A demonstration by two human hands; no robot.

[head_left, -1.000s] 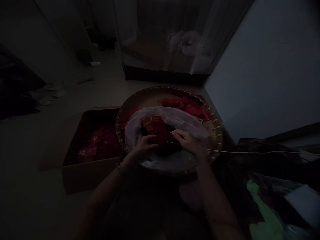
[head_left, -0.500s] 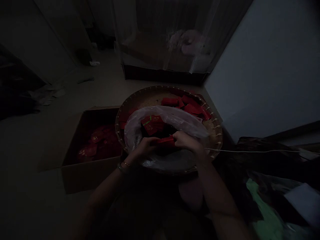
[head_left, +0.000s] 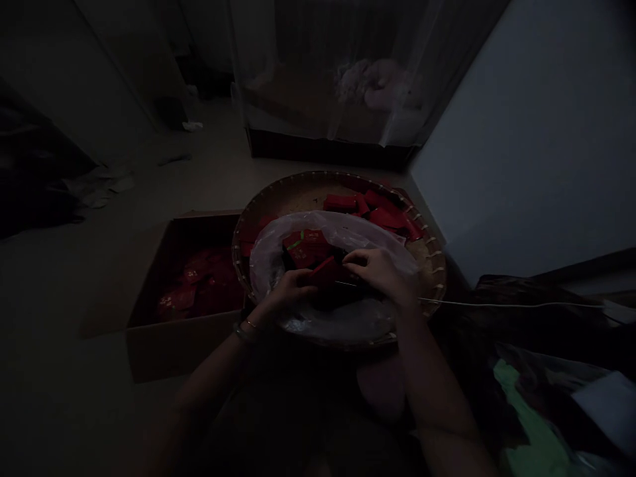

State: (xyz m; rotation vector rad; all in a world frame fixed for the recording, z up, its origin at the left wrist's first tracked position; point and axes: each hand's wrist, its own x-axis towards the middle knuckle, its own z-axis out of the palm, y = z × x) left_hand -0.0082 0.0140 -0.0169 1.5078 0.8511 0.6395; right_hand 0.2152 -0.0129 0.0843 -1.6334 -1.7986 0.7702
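My left hand (head_left: 293,287) is closed on a red envelope (head_left: 324,273), held tilted over an opened translucent plastic bag (head_left: 268,248). Just right of the envelope, and apart from it, my right hand (head_left: 370,266) is raised with thumb and fingertips pinched together. What they hold, if anything, is too dark to make out. A thin pale line shows below the envelope. Inside the bag, beyond my hands, lies a stack of red envelopes (head_left: 307,248) with gold print and a green strip. The bag sits in a round woven bamboo tray (head_left: 237,258).
More red packets (head_left: 385,211) lie at the tray's far right. A cardboard box (head_left: 173,344) with red packets stands to the left. A white cord (head_left: 497,304) runs off to the right, near bags and a green cloth (head_left: 534,424). A netted bed (head_left: 322,126) stands beyond.
Half a second ago both hands gripped the red envelope's two ends, level. Now my right hand has let go and lifted slightly; the envelope's right end tilts up in my left hand.
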